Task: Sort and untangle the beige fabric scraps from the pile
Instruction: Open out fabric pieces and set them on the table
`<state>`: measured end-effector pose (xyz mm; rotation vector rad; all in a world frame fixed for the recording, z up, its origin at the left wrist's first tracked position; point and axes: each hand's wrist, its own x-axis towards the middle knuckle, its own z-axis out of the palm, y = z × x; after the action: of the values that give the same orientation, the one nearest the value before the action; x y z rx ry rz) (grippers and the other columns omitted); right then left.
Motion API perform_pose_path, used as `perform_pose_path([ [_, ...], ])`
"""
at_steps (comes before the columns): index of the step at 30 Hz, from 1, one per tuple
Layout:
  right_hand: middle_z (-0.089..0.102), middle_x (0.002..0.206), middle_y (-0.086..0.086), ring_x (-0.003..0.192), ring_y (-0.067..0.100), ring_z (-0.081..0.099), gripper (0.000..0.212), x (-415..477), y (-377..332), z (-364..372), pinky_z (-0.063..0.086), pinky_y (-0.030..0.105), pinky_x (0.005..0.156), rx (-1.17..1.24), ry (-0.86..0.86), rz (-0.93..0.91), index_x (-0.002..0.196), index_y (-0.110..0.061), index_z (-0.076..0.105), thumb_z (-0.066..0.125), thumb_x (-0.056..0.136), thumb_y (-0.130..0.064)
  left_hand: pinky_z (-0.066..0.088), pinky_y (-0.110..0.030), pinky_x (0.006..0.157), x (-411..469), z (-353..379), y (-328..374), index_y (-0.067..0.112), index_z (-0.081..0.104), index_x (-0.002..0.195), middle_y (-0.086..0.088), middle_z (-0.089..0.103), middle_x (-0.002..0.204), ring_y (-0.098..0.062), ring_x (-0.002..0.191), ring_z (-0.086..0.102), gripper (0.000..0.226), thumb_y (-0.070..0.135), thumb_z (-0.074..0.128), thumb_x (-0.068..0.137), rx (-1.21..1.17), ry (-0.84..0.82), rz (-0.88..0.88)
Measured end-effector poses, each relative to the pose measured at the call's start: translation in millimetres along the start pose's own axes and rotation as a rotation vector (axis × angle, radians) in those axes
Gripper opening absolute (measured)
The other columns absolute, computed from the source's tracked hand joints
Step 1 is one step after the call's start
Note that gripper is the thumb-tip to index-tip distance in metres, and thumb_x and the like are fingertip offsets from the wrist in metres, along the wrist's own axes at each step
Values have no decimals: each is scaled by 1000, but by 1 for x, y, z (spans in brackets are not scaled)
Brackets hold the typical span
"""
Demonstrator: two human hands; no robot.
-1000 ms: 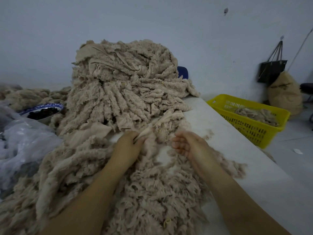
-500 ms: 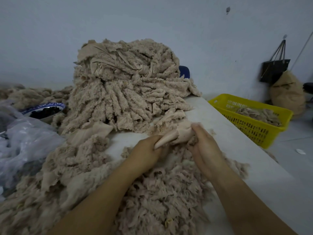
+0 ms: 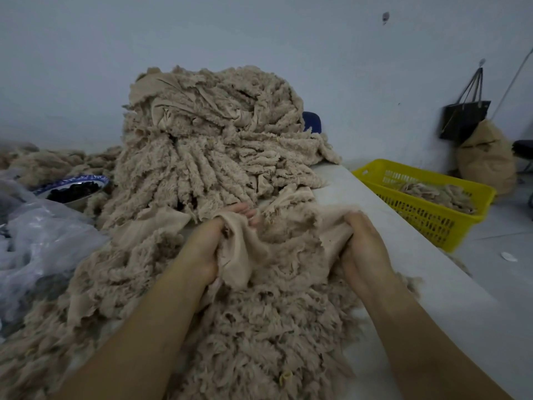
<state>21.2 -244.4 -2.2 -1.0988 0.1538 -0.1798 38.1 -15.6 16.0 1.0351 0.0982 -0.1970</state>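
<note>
left hand (image 3: 202,249), right hand (image 3: 364,243) moved apart | gripping 1 scrap (image 3: 277,241)

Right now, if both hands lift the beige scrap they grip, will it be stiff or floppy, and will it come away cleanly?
Probably floppy: the beige scrap sags in folds between the left hand and right hand. Likely light, since it looks thin. It may snag, as its frayed edge lies on the fuzzy pile below.

Dim light. A pale grey wall (image 3: 259,39) bears 1 dark mark (image 3: 385,17); a black bag (image 3: 465,118) hangs on it above a tan sack (image 3: 489,161) on the grey floor (image 3: 507,235).
</note>
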Motion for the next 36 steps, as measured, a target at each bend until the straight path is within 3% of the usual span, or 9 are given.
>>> perform_pose_path([
  [3, 68, 90, 6, 78, 19, 68, 14, -3, 0, 4, 55, 38, 70, -30, -73, -23, 101, -11, 56, 46, 103, -21, 51, -21, 73, -3, 0, -4, 22, 55, 133, -6, 56, 136, -13, 101, 60, 40, 5, 50, 97, 766, 70, 66],
  [8, 73, 113, 8, 105, 21, 70, 24, -10, -1, 13, 59, 35, 86, 50, -210, -61, 113, -17, 68, 46, 104, -19, 33, -2, 90, -21, 18, 9, 69, 48, 120, 40, 44, 131, 32, 108, 38, 43, 75, 56, 79, 1418, -571, 44],
  [11, 72, 115, 13, 109, 25, 69, 23, -15, 1, 18, 58, 36, 90, 38, -292, -66, 108, -16, 72, 50, 102, -21, 34, -15, 106, -33, 32, -2, 58, 63, 111, 27, 53, 138, 9, 123, 49, 67, 98, 38, 64, 1276, -559, 18],
  [14, 72, 113, 16, 109, 28, 69, 25, -20, 6, 20, 57, 36, 90, -74, -379, -69, 108, -12, 71, 62, 94, -31, 42, -33, 111, -31, 40, -19, 25, 68, 124, 5, 67, 129, -9, 119, 61, 73, 81, 46, 82, 870, -300, 63],
  [17, 75, 110, 3, 102, 21, 71, 27, -23, 12, 22, 59, 32, 81, -262, -445, -61, 102, -33, 74, 73, 81, -49, 52, -43, 100, -24, 43, -14, 5, 69, 116, -13, 74, 111, -26, 107, 69, 41, 38, 51, 101, 446, -90, 124],
  [21, 75, 91, -15, 80, 6, 72, 15, -28, 13, 20, 50, 15, 64, -558, -562, -59, 91, -42, 72, 70, 84, -55, 61, -32, 75, -21, 39, 3, 2, 69, 111, -13, 75, 105, -21, 92, 73, 29, 23, 53, 101, 14, -30, 124],
  [26, 33, 50, -15, 44, 1, 30, 44, -19, 9, 14, 24, 14, 43, -817, -402, -250, 58, -36, 40, 61, 96, -45, 57, -23, 67, -19, 30, 20, 11, 68, 101, 1, 71, 85, -10, 76, 68, 26, 28, 49, 103, -110, -1, 229],
  [31, 54, 66, -1, 57, 15, 50, 33, -21, -4, 11, 40, 24, 55, -464, -326, -159, 68, -26, 56, 69, 83, -52, 58, -27, 80, -12, 13, 32, 14, 66, 117, -1, 74, 106, -13, 96, 71, 27, 28, 49, 104, -178, 116, 279],
  [36, 74, 90, 3, 84, 17, 71, 20, -24, -6, 17, 56, 30, 66, -183, -398, -36, 73, -30, 71, 73, 73, -49, 54, -28, 72, -11, 23, 16, 10, 64, 79, -4, 67, 72, -16, 71, 64, 21, 14, 57, 99, 147, 177, 158],
])
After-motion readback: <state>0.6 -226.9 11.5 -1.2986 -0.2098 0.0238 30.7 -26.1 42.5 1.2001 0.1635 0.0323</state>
